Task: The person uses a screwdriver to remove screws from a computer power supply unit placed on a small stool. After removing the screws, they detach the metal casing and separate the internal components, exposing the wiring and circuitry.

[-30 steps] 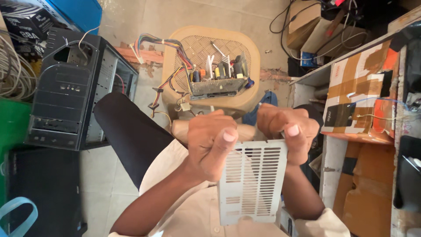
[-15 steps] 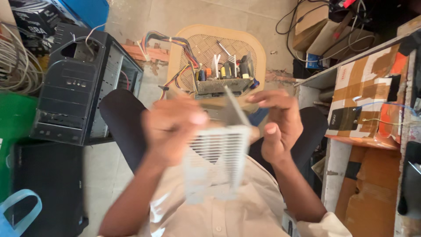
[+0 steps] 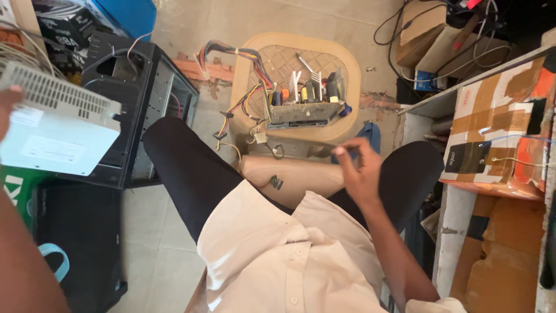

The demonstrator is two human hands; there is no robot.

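Note:
My left hand (image 3: pixel 7 113) is at the far left edge, holding a grey metal power-supply cover (image 3: pixel 55 124) with a vented side, out over a black computer case (image 3: pixel 142 104). My right hand (image 3: pixel 358 168) hovers above my right thigh with fingers pinched together; whether anything small is between them I cannot tell. In front of my knees a tan plastic stool (image 3: pixel 301 87) carries a bare circuit board (image 3: pixel 304 104) with coloured wire bundles (image 3: pixel 243 75) trailing off to the left.
A second dark computer case (image 3: pixel 81 243) lies at the lower left beside a green box (image 3: pixel 14 185). Taped cardboard boxes (image 3: pixel 498 122) sit on a shelf at the right. Cables and boxes (image 3: pixel 440 35) crowd the far right floor.
The cover was held in both hands in front of my chest. Now my left hand has swung it out to the left, and my right hand has let go and stays near my lap.

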